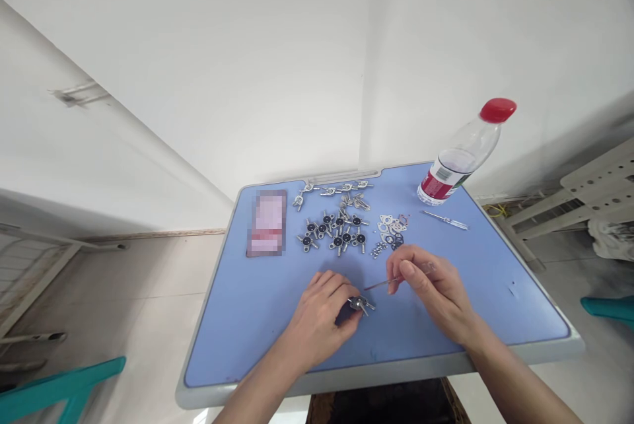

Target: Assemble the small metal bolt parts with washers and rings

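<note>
Near the front middle of the blue table, my left hand (pixel 324 318) has its thumb and fingers closed around a small metal fitting (pixel 361 305). My right hand (pixel 436 285) is closed on a thin screwdriver (pixel 386 283), whose tip points left toward the fitting, just above it. Behind my hands lie several metal fittings with black round centres (pixel 339 237). To their right are flat metal plates (pixel 389 224), dark rings (pixel 395 239) and small balls or nuts (pixel 379 250), too small to tell apart.
A row of metal parts (pixel 331 191) lies along the back of the blue table (pixel 238 318). A blurred pink rectangular item (pixel 267 222) lies at left. A bottle with a red cap (pixel 448 170) stands at back right, behind another clear-handled screwdriver (pixel 446 220).
</note>
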### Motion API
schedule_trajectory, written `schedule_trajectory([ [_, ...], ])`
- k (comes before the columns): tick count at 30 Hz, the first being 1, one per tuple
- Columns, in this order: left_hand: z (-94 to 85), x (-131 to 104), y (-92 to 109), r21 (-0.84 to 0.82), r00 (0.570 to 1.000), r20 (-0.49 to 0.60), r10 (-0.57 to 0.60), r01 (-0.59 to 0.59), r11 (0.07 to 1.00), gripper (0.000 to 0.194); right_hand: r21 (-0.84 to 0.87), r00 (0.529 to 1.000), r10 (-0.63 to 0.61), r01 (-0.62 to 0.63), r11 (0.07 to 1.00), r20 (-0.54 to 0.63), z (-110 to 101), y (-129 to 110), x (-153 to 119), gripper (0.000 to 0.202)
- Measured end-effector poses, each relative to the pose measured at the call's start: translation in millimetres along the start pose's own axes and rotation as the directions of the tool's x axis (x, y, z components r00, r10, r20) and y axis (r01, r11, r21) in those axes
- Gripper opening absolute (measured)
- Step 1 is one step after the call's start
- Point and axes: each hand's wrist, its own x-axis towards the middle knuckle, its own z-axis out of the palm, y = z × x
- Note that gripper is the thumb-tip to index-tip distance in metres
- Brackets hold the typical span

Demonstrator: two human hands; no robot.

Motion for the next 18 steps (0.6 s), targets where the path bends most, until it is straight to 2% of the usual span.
schedule_trajectory([
  [6,-5.4,-1,3,-0.009,0.999,-0.018,-0.031,0.031,0.999,0.025,0.024,0.999,-0.026,0.026,0.999,-0.026,-1,3,-1,0.027],
  [9,-8.0,-3,0,-0.021,0.997,-0.057,-0.051,0.05,0.999,0.024,0.043,0.989,-0.052,0.058,0.997,-0.135,-2,5,0,0.027],
  [13,-10.5,0,-10,0.0,0.984,-0.159,-0.076,0.077,0.997,0.015,0.135,0.926,-0.096,0.155,0.979,-0.364,-4,7,7,0.03],
  [18,-17.8,25,-13,0.023,0.994,-0.109,-0.026,0.029,0.999,0.015,0.276,0.846,-0.034,0.212,0.937,-0.532,-10,8,15,0.03],
])
